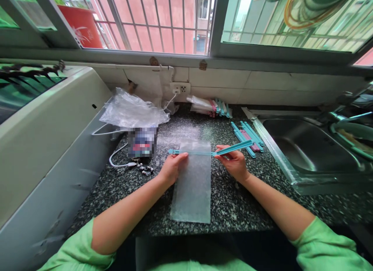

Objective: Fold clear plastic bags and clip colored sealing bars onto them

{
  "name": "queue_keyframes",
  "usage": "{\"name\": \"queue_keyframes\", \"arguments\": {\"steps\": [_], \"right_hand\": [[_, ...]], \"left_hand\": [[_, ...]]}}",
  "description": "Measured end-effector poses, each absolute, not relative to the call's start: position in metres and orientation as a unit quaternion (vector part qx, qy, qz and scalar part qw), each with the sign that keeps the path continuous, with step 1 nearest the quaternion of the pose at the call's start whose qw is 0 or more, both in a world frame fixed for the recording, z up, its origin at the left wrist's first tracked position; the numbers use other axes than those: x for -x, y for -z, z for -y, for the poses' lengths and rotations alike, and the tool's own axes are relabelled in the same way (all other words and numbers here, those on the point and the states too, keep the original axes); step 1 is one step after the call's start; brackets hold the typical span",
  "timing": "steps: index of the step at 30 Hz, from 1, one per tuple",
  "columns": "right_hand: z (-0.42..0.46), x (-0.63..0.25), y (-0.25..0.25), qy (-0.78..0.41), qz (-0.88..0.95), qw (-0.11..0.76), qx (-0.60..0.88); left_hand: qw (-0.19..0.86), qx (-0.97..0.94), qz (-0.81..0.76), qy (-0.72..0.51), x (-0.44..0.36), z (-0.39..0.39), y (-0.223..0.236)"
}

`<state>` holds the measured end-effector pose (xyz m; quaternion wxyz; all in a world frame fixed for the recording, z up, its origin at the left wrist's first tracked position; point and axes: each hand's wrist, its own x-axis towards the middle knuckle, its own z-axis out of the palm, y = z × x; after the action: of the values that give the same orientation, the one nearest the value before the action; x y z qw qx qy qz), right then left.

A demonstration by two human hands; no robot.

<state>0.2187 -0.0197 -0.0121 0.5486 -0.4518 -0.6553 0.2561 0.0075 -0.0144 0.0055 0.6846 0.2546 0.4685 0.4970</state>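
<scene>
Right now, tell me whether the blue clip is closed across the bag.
No: the blue clip stands open, one arm angled off the bag.

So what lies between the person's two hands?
In the head view, a clear plastic bag lies between the left hand and the right hand, with one arm of an open blue clip across it.

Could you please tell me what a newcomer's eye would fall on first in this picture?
Probably the bright blue bag clip, spread open between the left hand and the right hand at the centre, one strip running across the upper part of a clear plastic bag. Next might come the loose blue and pink clips on the speckled countertop beside the sink at right, then the crumpled clear plastic at back left.
</scene>
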Motion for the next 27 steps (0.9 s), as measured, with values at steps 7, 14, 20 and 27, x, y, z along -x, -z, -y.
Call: {"name": "queue_keyframes", "arguments": {"steps": [7,14,20,27], "right_hand": [[0.019,-0.219,0.014,-0.228,0.639,0.567,0.467],[0.02,-0.222,0.013,-0.214,0.668,0.542,0.464],[0.022,-0.221,0.003,-0.146,0.72,0.523,0.433],[0.022,-0.22,0.0,-0.107,0.768,0.473,0.419]], "left_hand": [[0.683,-0.266,-0.476,-0.486,-0.008,0.016,-0.005],[0.686,-0.274,-0.475,-0.478,-0.008,0.016,-0.001],[0.688,-0.28,-0.469,-0.478,-0.01,0.017,0.001],[0.687,-0.316,-0.461,-0.465,-0.012,0.018,0.005]]}}
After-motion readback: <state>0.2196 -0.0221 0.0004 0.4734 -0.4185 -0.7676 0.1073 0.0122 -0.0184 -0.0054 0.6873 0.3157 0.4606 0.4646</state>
